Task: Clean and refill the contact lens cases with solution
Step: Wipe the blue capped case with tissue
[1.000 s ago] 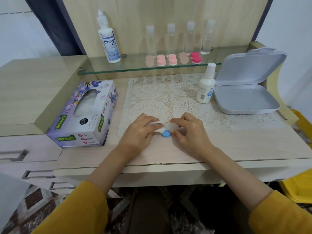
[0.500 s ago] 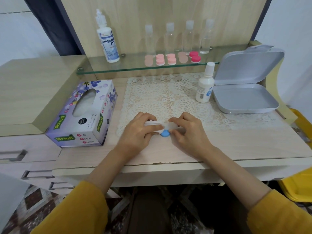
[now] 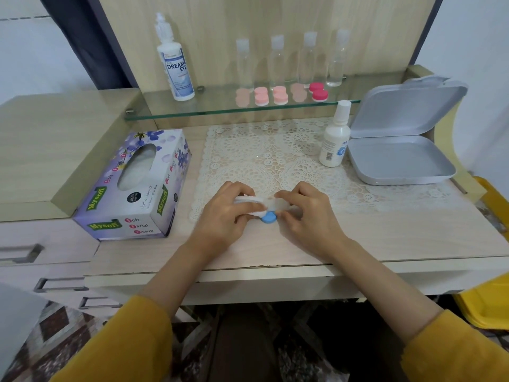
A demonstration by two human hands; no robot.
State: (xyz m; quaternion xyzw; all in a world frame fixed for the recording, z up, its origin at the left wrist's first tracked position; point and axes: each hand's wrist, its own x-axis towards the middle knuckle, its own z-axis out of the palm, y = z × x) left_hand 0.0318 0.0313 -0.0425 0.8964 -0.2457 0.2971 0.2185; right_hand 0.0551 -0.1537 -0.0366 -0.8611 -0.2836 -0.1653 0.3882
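Barely shifted since a second ago, the left grip (image 3: 224, 216) pinches tissue (image 3: 248, 200) against the lens case (image 3: 275, 204) that the right grip (image 3: 305, 213) clasps; rough wiping may knock the blue cap (image 3: 267, 217) away.

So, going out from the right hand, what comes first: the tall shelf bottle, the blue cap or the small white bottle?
1. The blue cap, just left of the right hand.
2. The small white bottle, behind it on the lace mat.
3. The tall bottle, far back left on the glass shelf.
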